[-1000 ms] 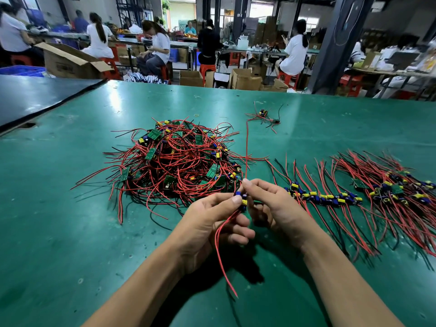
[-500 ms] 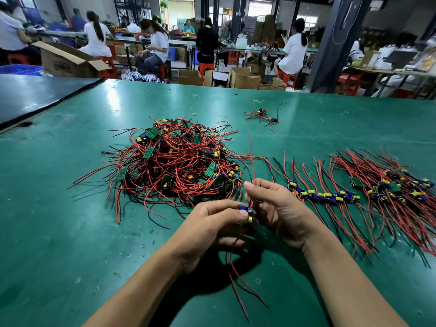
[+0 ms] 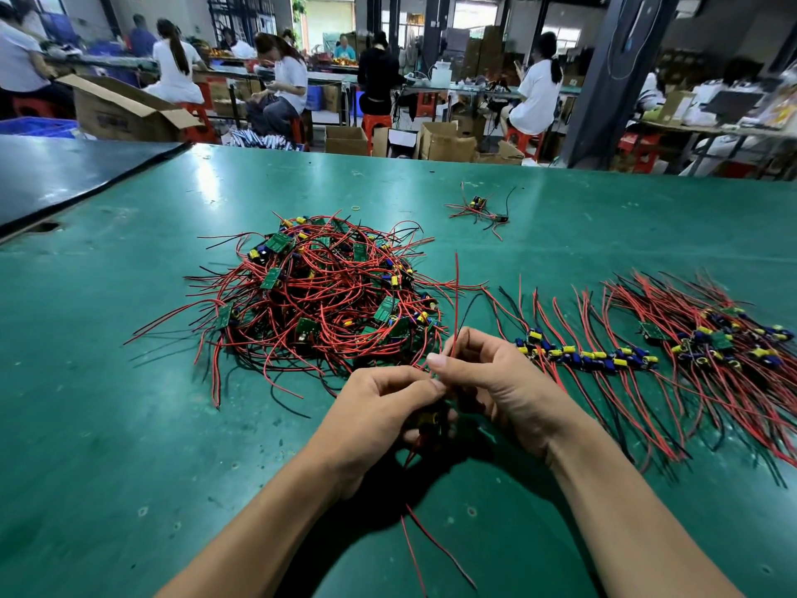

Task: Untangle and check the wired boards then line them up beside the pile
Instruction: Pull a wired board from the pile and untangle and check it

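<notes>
Holding one wired board [image 3: 432, 421] low over the green table mat [image 3: 129, 425], just in front of the tangled pile [image 3: 327, 299], mostly hidden under the fingers. Gripping it with the left hand [image 3: 375, 420], fingers curled round it. Pinching its red lead [image 3: 456, 295] upright with the right hand [image 3: 496, 381], thumb against forefinger. Trailing two more leads [image 3: 413, 554] toward the near edge. Probably mid-check, with placing at the left end of the row of laid-out boards [image 3: 586, 356] not yet done. Could snag a loose loop from the pile if pulled away fast, dragging other boards along. Could strain a solder joint by tugging the pinched lead. Could sweep the row crooked with the right forearm.
</notes>
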`<state>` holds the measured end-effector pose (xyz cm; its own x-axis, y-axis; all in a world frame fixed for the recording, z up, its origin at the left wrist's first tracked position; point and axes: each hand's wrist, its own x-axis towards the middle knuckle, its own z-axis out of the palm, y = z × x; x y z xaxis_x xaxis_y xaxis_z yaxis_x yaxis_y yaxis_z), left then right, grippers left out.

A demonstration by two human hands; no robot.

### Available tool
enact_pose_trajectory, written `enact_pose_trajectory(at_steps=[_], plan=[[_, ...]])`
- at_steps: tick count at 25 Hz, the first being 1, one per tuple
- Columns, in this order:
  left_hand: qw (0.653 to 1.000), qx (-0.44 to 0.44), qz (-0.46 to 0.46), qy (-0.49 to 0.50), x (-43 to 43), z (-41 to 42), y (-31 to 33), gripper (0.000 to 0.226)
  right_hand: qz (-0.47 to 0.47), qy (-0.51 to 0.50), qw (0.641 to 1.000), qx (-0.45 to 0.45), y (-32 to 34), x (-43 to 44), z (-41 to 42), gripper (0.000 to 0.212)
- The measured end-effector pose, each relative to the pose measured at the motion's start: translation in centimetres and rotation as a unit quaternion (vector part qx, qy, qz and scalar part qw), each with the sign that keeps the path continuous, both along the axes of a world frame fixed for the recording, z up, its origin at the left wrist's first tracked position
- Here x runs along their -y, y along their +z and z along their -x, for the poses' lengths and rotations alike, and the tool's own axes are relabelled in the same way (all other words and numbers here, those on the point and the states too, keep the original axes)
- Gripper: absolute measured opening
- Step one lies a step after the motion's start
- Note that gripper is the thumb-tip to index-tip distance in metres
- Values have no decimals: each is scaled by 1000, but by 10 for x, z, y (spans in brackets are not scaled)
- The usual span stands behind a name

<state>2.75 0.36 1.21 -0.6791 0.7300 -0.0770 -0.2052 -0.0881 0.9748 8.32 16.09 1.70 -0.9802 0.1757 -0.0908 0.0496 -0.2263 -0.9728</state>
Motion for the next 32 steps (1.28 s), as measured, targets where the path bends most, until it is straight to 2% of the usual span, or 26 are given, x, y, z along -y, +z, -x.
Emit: enact_pose_trajectory(at_steps=[4, 6, 11, 13, 15, 17, 18, 22, 25, 32], plan=[[1000, 3, -4, -1, 0, 2, -1, 15, -57, 31, 998, 17, -5, 5, 0, 27], [1000, 12, -10, -2, 0, 3, -1, 14, -83, 56, 995, 8, -5, 10, 0, 33], [1000, 28, 5, 13, 0, 5, -3, 23, -78, 80, 994, 2, -10, 14, 2, 38], [999, 41, 11, 15, 1, 6, -2, 24, -92, 50, 994, -1, -10, 12, 3, 38], [999, 49, 15, 6, 1, 7, -1, 22, -176, -10, 984, -12, -8, 8, 4, 36], [999, 34, 24, -6, 1, 7, 0, 20, -268, -79, 960, -25, -6, 3, 5, 38], [999, 25, 28, -11, 2, 7, 0, 19, -286, -112, 951, -32, -5, 1, 5, 39], [999, 8, 34, -24, 2, 5, 1, 18, -293, -215, 930, -48, -11, -10, 6, 40], [999, 1, 39, -23, 1, 5, 2, 18, -257, -229, 937, -55, -11, -7, 8, 43], [999, 4, 47, -22, 4, 4, 5, 19, -153, -260, 951, -72, -14, -11, 11, 32]])
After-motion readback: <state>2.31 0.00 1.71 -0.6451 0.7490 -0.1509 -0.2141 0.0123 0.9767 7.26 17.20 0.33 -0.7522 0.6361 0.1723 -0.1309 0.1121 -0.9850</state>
